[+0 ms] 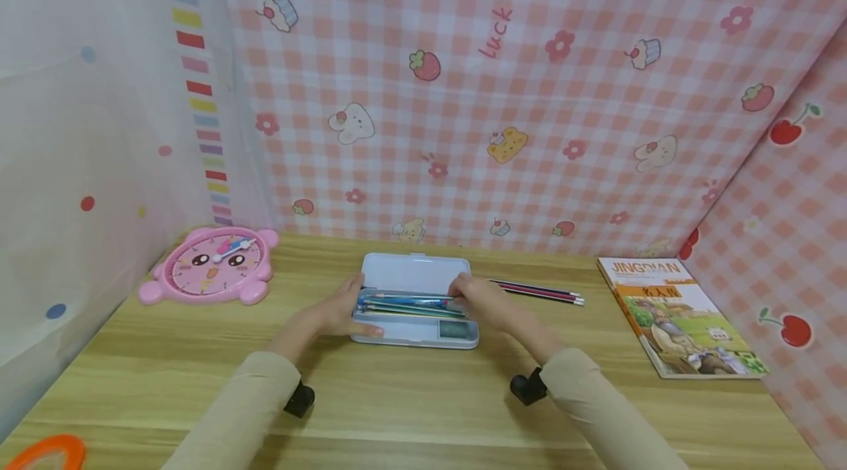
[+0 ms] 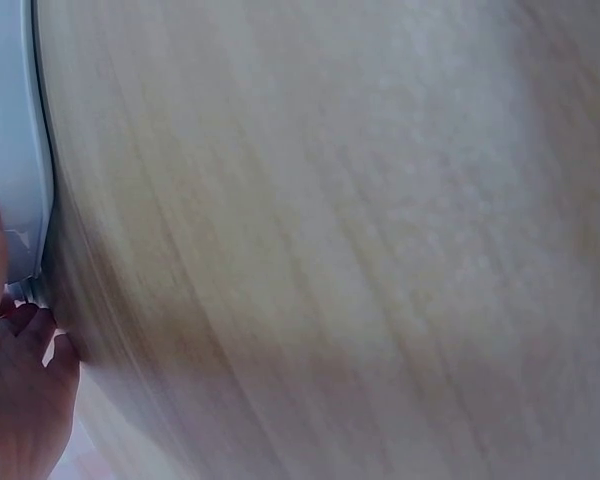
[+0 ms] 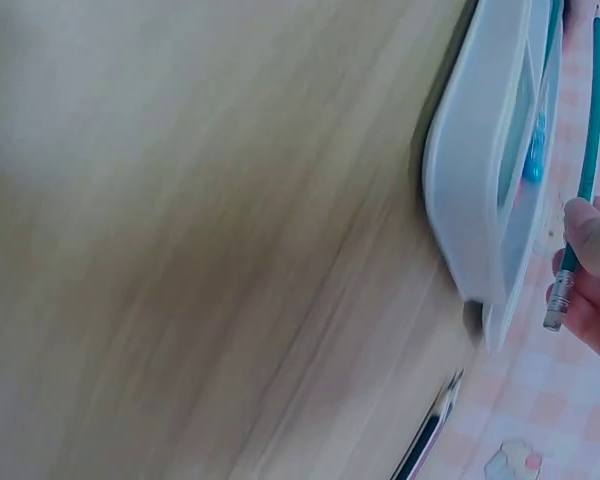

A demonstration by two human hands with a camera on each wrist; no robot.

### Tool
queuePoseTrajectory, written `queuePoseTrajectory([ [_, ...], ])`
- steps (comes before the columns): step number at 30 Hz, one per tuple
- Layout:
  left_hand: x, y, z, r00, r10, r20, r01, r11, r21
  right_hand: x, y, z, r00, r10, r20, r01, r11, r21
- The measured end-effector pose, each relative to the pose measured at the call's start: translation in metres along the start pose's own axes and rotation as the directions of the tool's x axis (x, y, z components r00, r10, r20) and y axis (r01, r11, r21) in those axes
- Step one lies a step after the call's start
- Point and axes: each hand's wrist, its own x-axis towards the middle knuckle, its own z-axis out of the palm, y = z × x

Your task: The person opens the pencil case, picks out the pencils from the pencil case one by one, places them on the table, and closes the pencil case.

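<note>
An opened white pencil case [image 1: 415, 273] lies on the table, its lid tipped back toward the wall. Several green pencils [image 1: 423, 310] and a blue pen [image 1: 410, 301] lie in it, with a dark green block [image 1: 454, 329] in the front right compartment. My left hand [image 1: 334, 310] grips the case's left end, thumb over the front part and fingers at the back. My right hand [image 1: 483, 299] pinches a green pencil [image 3: 592, 120] near its eraser end. That pencil lies crosswise above the case, its tip toward my left hand.
Several dark and red pencils [image 1: 542, 292] lie on the wood-grain table [image 1: 410, 396] right of the case. A pink clock [image 1: 215, 264] lies at the back left, a book [image 1: 681, 319] at the right. An orange ring-shaped edge [image 1: 56, 448] shows at the front left corner.
</note>
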Motion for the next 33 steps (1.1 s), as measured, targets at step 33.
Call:
queuePoseTrajectory([
  [33, 0.002, -0.001, 0.0, 1.0, -0.011, 0.008, 0.011, 1.0, 0.003, -0.118, 0.107, -0.024, 0.97, 0.18, -0.162, -0.193, 0.979, -0.07],
])
